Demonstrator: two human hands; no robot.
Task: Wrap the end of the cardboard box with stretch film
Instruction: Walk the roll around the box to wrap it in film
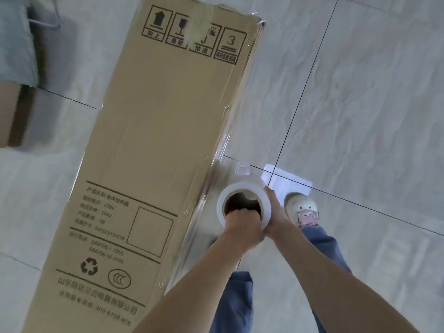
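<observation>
Box (153, 145): long cardboard carton lying on the tiled floor (360, 104), left of both hands.
Film roll (243, 205): upright, just beside the box's right edge, a clear sheet running onto that side.
Left hand (242, 224): fingers curled into the roll's core.
Right hand (274, 207): grips the roll's outer side.
Shoe (302, 207): right of the roll.

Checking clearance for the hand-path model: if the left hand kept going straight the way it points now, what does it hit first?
The left hand reaches into the core of the stretch film roll, fingers hooked over its rim. Straight on, it would likely meet the inside wall of that cardboard core first. Depth inside the tube is unclear; the floor lies beyond.
</observation>
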